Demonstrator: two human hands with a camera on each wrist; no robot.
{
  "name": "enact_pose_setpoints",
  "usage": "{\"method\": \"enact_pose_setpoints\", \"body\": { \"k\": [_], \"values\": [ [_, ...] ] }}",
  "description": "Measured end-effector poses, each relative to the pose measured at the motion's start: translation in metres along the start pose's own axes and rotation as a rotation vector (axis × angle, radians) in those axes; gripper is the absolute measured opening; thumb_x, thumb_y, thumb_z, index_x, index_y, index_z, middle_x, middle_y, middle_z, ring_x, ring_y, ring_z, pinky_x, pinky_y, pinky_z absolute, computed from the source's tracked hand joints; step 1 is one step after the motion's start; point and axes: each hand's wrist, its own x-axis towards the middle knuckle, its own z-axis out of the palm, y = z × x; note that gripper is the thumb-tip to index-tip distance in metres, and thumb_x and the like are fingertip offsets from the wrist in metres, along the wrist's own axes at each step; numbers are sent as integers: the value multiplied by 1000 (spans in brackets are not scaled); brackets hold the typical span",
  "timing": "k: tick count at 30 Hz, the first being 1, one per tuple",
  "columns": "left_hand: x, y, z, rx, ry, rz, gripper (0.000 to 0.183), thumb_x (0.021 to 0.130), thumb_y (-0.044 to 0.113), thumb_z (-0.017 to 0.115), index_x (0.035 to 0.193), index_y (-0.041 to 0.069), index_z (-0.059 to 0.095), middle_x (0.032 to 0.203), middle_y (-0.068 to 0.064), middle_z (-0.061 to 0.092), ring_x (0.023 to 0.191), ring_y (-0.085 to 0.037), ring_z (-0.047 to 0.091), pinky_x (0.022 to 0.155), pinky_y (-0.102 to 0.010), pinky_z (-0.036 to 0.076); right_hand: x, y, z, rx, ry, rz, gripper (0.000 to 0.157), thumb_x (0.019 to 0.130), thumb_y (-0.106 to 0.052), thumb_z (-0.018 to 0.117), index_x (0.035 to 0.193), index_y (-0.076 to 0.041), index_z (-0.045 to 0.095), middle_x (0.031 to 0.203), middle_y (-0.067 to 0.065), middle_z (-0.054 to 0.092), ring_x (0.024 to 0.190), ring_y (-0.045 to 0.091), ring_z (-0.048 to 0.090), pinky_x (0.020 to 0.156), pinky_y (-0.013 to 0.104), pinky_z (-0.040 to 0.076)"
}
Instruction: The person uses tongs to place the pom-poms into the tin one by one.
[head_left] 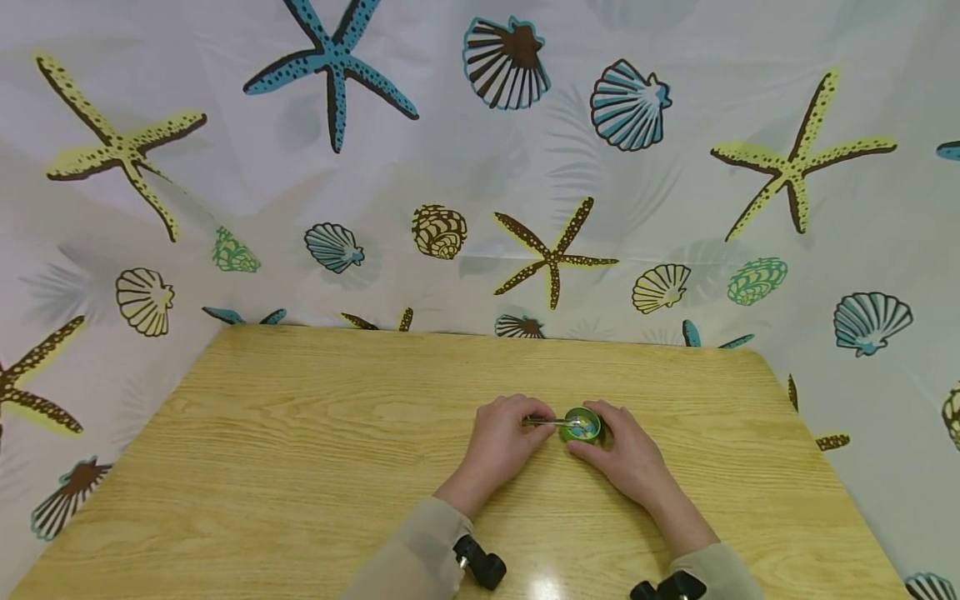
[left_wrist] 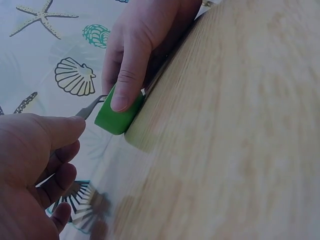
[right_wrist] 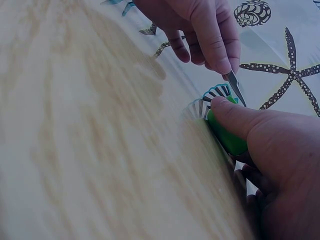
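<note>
A small green cup stands on the wooden table, with small blue and yellow pieces inside. My right hand holds it from the right, thumb on the near side and fingers round the far side. Between thumb and fingers, my left hand pinches metal tweezers, whose tips reach over the rim into the cup. In the left wrist view the tweezers slant to the rim of the green cup. The right wrist view shows the tweezers pointing down behind the right thumb; the cup's inside is hidden there.
The light wooden table spreads around both hands, its far edge a short way beyond them. A white cloth printed with starfish and shells hangs behind it and along both sides. Each sleeve carries a black wrist mount.
</note>
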Motion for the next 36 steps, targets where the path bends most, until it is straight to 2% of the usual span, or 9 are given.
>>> {"method": "enact_pose_setpoints", "body": {
  "k": [7, 16, 23, 36],
  "values": [
    [0, -3, 1, -4, 18, -11, 8, 101, 23, 85, 108, 21, 85, 106, 8, 78, 101, -19, 69, 101, -55, 48, -1, -1, 0, 6, -4, 6, 71, 100, -45, 84, 157, -13, 59, 160, 18, 57, 161, 52, 29, 126, 71, 28],
    [2, -8, -4, -26, 51, -31, 8, 101, 21, 85, 109, 21, 85, 108, 7, 79, 105, -21, 71, 108, -58, 48, -1, -1, -1, 5, -8, 19, 72, 100, -45, 84, 158, -13, 57, 163, 20, 54, 161, 54, 25, 125, 72, 28],
    [5, -14, -13, -72, 71, -95, 9, 102, 22, 84, 111, 20, 85, 110, 6, 80, 109, -22, 70, 105, -51, 51, -1, -2, -1, 5, -5, 18, 71, 99, -44, 85, 157, -13, 58, 162, 20, 55, 161, 54, 26, 125, 72, 28],
    [7, -36, -30, -161, 119, -183, 9, 103, 19, 83, 112, 18, 84, 112, 2, 78, 108, -22, 72, 95, -49, 59, -1, -2, -1, 5, -11, 27, 73, 99, -45, 84, 159, -13, 57, 164, 20, 52, 161, 55, 24, 124, 73, 28]
  ]
}}
